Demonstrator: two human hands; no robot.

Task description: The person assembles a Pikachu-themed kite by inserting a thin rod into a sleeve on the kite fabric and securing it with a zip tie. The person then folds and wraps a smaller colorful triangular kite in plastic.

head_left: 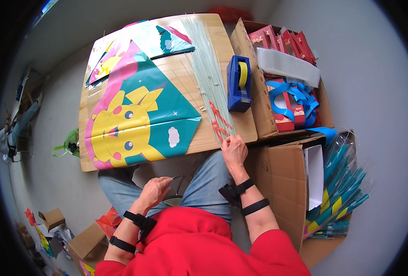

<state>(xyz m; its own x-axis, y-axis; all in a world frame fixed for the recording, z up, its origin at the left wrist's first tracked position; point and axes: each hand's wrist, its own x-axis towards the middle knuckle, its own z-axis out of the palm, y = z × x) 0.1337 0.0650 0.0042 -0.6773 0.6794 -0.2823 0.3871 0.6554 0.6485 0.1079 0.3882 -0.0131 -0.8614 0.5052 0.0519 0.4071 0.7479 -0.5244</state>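
Observation:
A diamond-shaped plastic kite sheet (139, 115) lies on the table, printed with a yellow cartoon animal on teal and pink. Right of it runs a long bundle of thin pale rods (208, 69), with red ribbon (216, 122) across its near part. My right hand (234, 149) is closed at the near ends of the rods, at the table's front edge; its fingertips are partly hidden. Above my lap, my left hand (157, 189) has its fingers bent and drawn together. Whatever sits at its fingertips is too small to name.
More folded printed sheets (174, 41) lie at the back of the wooden table (240, 124). A blue tape dispenser (239, 85) stands right of the rods. Two cardboard boxes (277, 172) at right hold red packages, blue ribbon and rolled sheets. More boxes (86, 239) lie at lower left.

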